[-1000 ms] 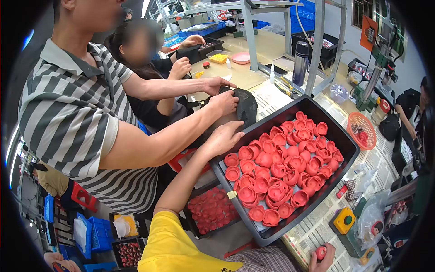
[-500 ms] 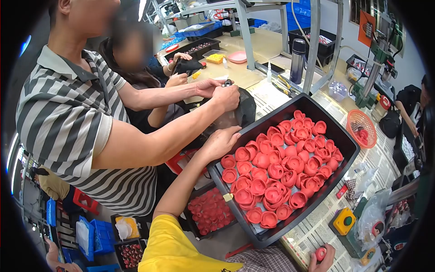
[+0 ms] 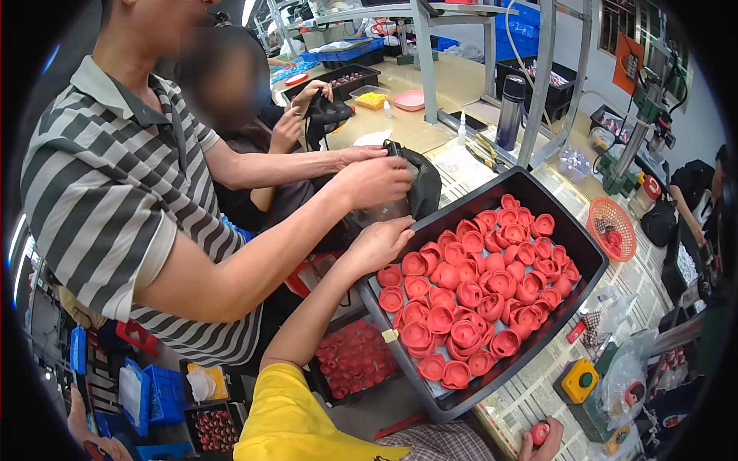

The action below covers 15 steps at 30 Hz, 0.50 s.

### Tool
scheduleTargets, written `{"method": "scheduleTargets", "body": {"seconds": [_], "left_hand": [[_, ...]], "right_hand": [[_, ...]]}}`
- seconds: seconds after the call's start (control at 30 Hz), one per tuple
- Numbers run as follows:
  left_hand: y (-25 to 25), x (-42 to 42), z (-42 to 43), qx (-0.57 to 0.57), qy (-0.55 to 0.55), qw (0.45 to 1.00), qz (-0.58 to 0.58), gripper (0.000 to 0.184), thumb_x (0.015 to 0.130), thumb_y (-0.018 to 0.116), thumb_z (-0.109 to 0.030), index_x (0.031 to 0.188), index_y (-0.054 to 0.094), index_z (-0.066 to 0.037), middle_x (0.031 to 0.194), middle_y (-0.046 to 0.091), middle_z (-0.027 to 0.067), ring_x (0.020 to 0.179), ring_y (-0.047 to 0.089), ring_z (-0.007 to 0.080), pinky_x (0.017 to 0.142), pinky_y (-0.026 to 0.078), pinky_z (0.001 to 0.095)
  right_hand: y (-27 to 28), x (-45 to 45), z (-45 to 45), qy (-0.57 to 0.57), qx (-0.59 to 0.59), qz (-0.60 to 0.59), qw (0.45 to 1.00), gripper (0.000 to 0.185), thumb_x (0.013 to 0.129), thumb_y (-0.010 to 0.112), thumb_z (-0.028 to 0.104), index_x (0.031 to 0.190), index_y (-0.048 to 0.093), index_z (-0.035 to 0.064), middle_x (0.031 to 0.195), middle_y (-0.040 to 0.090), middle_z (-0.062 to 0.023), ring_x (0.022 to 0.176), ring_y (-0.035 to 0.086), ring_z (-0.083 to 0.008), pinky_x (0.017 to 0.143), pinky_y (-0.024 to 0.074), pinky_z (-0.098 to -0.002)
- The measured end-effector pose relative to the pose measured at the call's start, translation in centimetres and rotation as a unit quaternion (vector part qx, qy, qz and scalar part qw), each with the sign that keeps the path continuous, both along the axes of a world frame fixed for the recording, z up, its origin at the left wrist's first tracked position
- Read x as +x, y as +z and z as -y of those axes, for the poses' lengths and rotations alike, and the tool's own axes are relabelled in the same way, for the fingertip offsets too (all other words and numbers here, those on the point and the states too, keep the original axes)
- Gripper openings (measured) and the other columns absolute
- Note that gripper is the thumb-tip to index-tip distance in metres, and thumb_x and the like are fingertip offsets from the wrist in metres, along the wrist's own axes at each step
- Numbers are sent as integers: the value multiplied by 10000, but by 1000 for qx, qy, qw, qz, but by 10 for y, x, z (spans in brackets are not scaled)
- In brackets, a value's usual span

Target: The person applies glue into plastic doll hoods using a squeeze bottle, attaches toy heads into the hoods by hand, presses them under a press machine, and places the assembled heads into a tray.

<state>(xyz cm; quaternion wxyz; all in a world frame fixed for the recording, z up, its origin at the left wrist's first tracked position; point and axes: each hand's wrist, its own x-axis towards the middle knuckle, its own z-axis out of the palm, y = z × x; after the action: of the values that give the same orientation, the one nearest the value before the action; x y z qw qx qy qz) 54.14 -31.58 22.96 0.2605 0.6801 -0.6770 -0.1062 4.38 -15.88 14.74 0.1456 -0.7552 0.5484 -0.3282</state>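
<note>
My left hand (image 3: 382, 246) reaches to the near left side of a large black tray (image 3: 480, 393), its fingers closed over the rim. Many red, hollow, cup-shaped pieces (image 3: 492, 284) fill the tray, some nested in each other. Low at the right, my right hand (image 3: 547, 446) has its fingers closed around a small rounded red piece (image 3: 540, 433) on the newspaper-covered table (image 3: 523, 399). Part of that hand is cut off by the frame's edge.
A person in a striped shirt (image 3: 100, 207) stands close at left, hands near a black mesh bag (image 3: 423, 184). Beyond sits another person. An orange basket (image 3: 613, 228), a thermos (image 3: 510, 113) and a yellow button box (image 3: 578, 380) stand around the tray. Another tray of red pieces (image 3: 354, 357) is below.
The striped-shirt person's nearer hand has moved back from the bag's top and is blurred. The seated person's hands have risen with a black item. My hands hold their places.
</note>
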Motion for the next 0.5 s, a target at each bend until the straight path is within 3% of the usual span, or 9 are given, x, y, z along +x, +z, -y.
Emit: {"method": "scheduleTargets", "body": {"seconds": [0.17,0.5], "left_hand": [[-8,2,-1,-43,-8,999,9,302,931,494,-226,1112,570,3,984,641,229,933,609,401,805,471,479],[-12,4,-1,-86,-30,995,28,320,907,534,-206,1150,558,0,1079,622,216,986,598,381,846,473,465]], "right_hand": [[1,1,-2,1,16,-5,1000,391,809,695,110,1147,544,-15,1027,571,-224,928,553,-406,833,457,-428],[2,3,-2,-15,29,-17,999,388,811,699,160,1129,555,-10,1024,571,-222,929,554,-401,823,460,-420]]}}
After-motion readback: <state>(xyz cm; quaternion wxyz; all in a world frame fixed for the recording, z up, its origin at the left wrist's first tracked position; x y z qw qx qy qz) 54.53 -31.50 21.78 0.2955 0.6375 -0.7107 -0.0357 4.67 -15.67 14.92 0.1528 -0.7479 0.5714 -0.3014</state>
